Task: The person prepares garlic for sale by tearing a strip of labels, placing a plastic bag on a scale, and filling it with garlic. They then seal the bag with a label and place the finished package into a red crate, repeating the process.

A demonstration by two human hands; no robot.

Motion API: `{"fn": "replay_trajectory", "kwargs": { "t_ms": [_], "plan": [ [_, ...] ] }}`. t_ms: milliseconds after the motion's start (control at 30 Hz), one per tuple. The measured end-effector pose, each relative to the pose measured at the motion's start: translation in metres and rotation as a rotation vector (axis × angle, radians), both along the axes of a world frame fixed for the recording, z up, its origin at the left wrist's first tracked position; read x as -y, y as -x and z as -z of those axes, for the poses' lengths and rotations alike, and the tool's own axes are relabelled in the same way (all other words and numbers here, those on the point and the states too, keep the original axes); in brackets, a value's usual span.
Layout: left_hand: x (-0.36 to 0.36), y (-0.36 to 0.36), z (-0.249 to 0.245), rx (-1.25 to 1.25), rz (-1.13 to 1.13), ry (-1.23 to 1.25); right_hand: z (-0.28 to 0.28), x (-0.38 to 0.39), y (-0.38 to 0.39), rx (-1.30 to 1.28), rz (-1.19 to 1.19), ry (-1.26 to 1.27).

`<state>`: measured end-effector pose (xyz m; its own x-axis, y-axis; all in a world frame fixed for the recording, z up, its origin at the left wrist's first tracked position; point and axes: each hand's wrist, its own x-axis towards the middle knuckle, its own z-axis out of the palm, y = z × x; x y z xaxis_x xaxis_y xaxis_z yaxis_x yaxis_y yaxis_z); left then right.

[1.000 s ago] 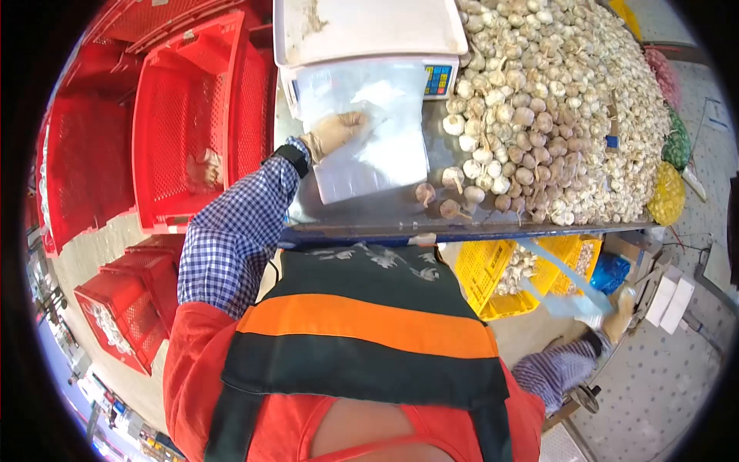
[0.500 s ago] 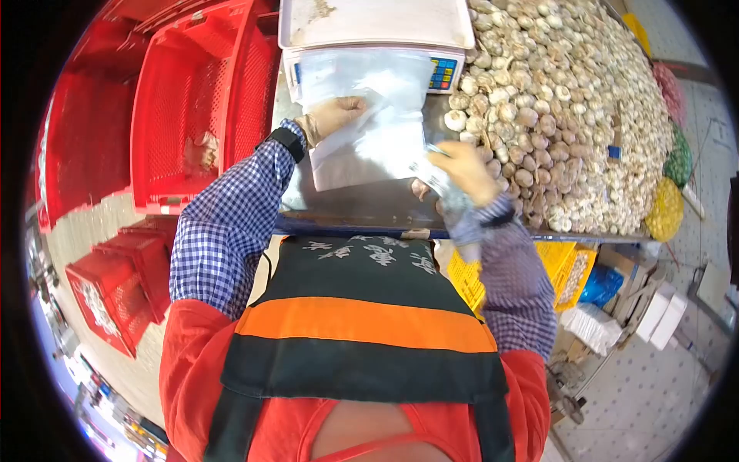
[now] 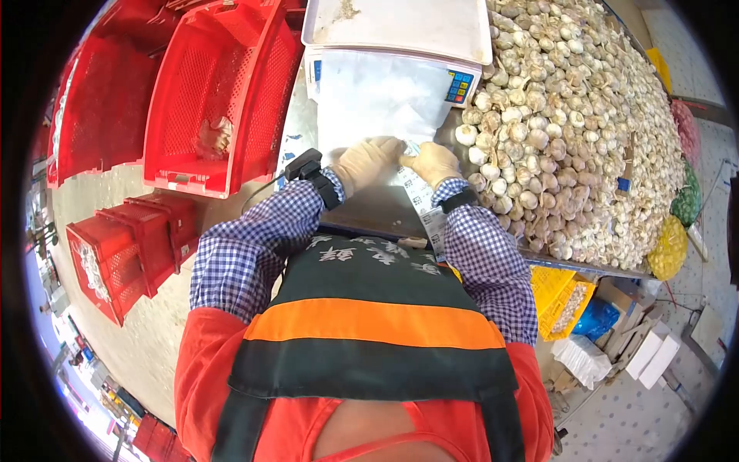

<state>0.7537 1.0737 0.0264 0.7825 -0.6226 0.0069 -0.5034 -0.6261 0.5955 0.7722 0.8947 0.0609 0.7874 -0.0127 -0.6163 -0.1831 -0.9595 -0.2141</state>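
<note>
A clear plastic bag (image 3: 377,88) lies over the front of a white weighing scale (image 3: 396,27) and hangs down to the steel table. At its lower end, my gloved left hand (image 3: 369,163) has its fingers closed on the gathered plastic. Close beside it, nearly touching, my gloved right hand (image 3: 433,164) pinches a strip of white printed labels (image 3: 422,199). The strip trails down over the table's front edge towards my apron. My fingers hide the spot where strip and bag come together.
A big heap of garlic bulbs (image 3: 570,131) covers the table to the right. Red plastic crates (image 3: 204,100) stand at the left, with more red crates (image 3: 138,246) on the floor. Under the table at right sits a yellow crate (image 3: 558,304) holding garlic.
My hands have come together at the bag's lower end; before, they were apart with the bag spread between them. The label strip, blurred earlier, now hangs straighter. The view has shifted slightly.
</note>
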Motion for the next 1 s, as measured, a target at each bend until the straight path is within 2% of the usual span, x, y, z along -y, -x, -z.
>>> {"fn": "replay_trajectory", "kwargs": {
  "t_ms": [33,67,133,167,200,233,267,300,333,367,400,467,533,600,700,800,833,867,900,933,967,1000],
  "plan": [
    [-0.002,-0.002,-0.011,0.082,0.081,-0.095,-0.015,0.006,0.007,-0.077,-0.064,-0.055],
    [0.000,-0.007,-0.021,0.083,0.090,-0.089,-0.027,0.012,0.010,-0.154,-0.128,-0.106],
    [0.004,-0.010,-0.057,-0.164,0.122,-0.318,-0.035,0.027,0.019,-0.265,-0.155,-0.055],
    [0.004,-0.014,-0.050,-0.074,0.240,-0.430,-0.037,0.042,0.030,-0.278,0.005,-0.335],
    [-0.002,-0.015,-0.038,-0.073,0.243,-0.432,-0.037,0.056,0.041,-0.289,0.177,-0.618],
    [-0.013,-0.017,-0.026,-0.006,0.253,-0.228,-0.036,0.068,0.049,-0.284,0.184,-0.618],
    [-0.018,-0.018,-0.015,0.059,0.261,-0.020,-0.034,0.081,0.056,-0.195,0.201,-0.770],
    [-0.017,-0.018,-0.019,0.058,0.266,-0.014,-0.036,0.087,0.062,-0.107,0.218,-0.918],
    [-0.018,-0.019,-0.025,-0.182,0.187,0.047,-0.037,0.089,0.064,-0.106,0.222,-0.914],
    [-0.019,-0.019,-0.029,-0.422,0.101,0.105,-0.038,0.089,0.066,-0.143,0.372,-1.028],
    [-0.019,-0.020,-0.023,-0.423,0.100,0.104,-0.040,0.088,0.066,-0.181,0.523,-1.140],
    [-0.019,-0.028,-0.001,-0.081,0.208,0.038,-0.063,0.066,0.065,-0.132,0.612,-1.234],
    [-0.022,-0.038,0.009,-0.151,0.199,0.101,-0.076,0.058,0.064,-0.175,0.703,-1.335],
    [-0.026,-0.047,0.011,-0.222,0.188,0.164,-0.052,0.061,0.066,-0.101,0.673,-1.234],
    [-0.033,-0.064,0.008,-0.819,0.013,0.346,-0.062,0.050,0.060,-0.135,0.543,-1.095],
    [-0.041,-0.087,0.006,-0.771,0.068,0.331,-0.044,0.043,0.051,-0.204,0.568,-1.085],
    [-0.044,-0.094,-0.005,-0.663,0.096,0.308,-0.039,0.038,0.046,-0.205,0.563,-1.083],
    [-0.046,-0.103,-0.015,-0.661,0.092,0.311,-0.035,0.031,0.041,-0.083,0.462,-0.962],
    [-0.047,-0.111,-0.026,-0.629,-0.148,0.331,-0.029,0.025,0.036,0.036,0.362,-0.840],
    [-0.049,-0.116,-0.037,-0.592,-0.388,0.347,-0.018,0.024,0.031,0.033,0.359,-0.840],
    [-0.051,-0.118,-0.047,-0.595,-0.392,0.346,-0.004,0.022,0.026,0.021,0.344,-0.726],
    [-0.053,-0.116,-0.057,-0.159,-0.577,0.360,0.005,0.019,0.020,0.011,0.329,-0.612]
  ]
}}
